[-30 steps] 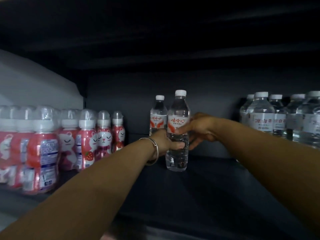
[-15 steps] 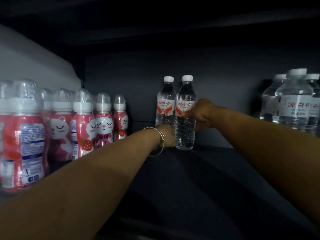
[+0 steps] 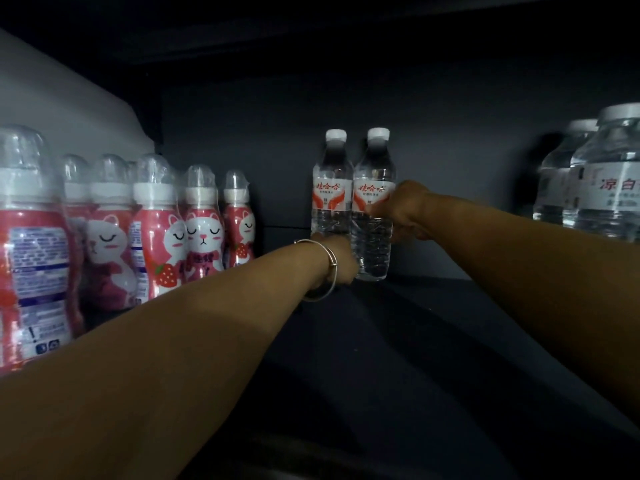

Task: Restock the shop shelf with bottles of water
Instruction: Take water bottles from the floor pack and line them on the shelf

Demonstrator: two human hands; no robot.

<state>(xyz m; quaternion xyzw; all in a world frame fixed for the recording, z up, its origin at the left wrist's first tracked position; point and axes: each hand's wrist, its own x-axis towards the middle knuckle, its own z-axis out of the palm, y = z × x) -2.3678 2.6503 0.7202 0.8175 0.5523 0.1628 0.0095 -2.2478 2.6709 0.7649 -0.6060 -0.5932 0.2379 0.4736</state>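
Note:
Two clear water bottles with white caps and red-and-white labels stand upright side by side at the back of the dark shelf [image 3: 433, 334]. My right hand [image 3: 403, 211] grips the right bottle [image 3: 372, 188] at its label from the right side. My left hand [image 3: 341, 259], with a silver bangle on the wrist, is curled at the base of that bottle, in front of the left bottle [image 3: 330, 188]; its fingers are hidden, so I cannot tell which bottle it holds. Both bottles' bases are partly covered by my left hand.
A row of red-and-white cat-printed drink bottles [image 3: 202, 237] fills the shelf's left side. Larger clear water bottles [image 3: 609, 188] stand at the right. The dark back wall [image 3: 277, 133] is right behind the two bottles. A white panel [image 3: 69, 109] slopes at upper left.
Both hands have carried the right bottle deeper into the shelf and set it beside the bottle at the back. The view has moved closer in.

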